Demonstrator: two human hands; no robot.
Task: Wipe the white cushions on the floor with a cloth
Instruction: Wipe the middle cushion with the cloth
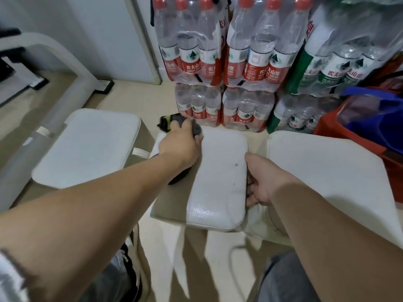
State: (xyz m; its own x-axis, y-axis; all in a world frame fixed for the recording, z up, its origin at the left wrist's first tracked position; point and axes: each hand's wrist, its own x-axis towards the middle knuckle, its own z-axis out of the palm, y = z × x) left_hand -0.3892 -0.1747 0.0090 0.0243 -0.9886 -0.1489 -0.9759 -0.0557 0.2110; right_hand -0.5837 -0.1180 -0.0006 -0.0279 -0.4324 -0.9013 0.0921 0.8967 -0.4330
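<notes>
On the floor, between a left cushion [91, 147] and a right cushion [327, 171], the middle cushion [218, 171] lay with its long axis running away from the person, its far short end just beside the stacked water bottle packs [246, 62]. At that far end, on the left corner, the left hand [178, 144] was clenched round a dark cloth [177, 119], with bunched fabric showing past the knuckles and beside the fingers, and the cloth pressed against the white cover. The right hand [263, 182] grasped the middle cushion by its right long edge, about halfway along, thumb on top and fingers curled under the rim, apparently steadying it. So the cloth sat at the farthest point of the surface, and nearly all of the white top lay from it toward the person and to the right. Two small dark spots [236, 165] marked the cover close to the right thumb, well apart from the cloth. The coming stroke, as I judged it, had to be a pull back along the long axis, toward the near end, with the left hand doing the wiping because it alone held the cloth. The right hand was nearer to the spots but carried nothing to wipe with.
</notes>
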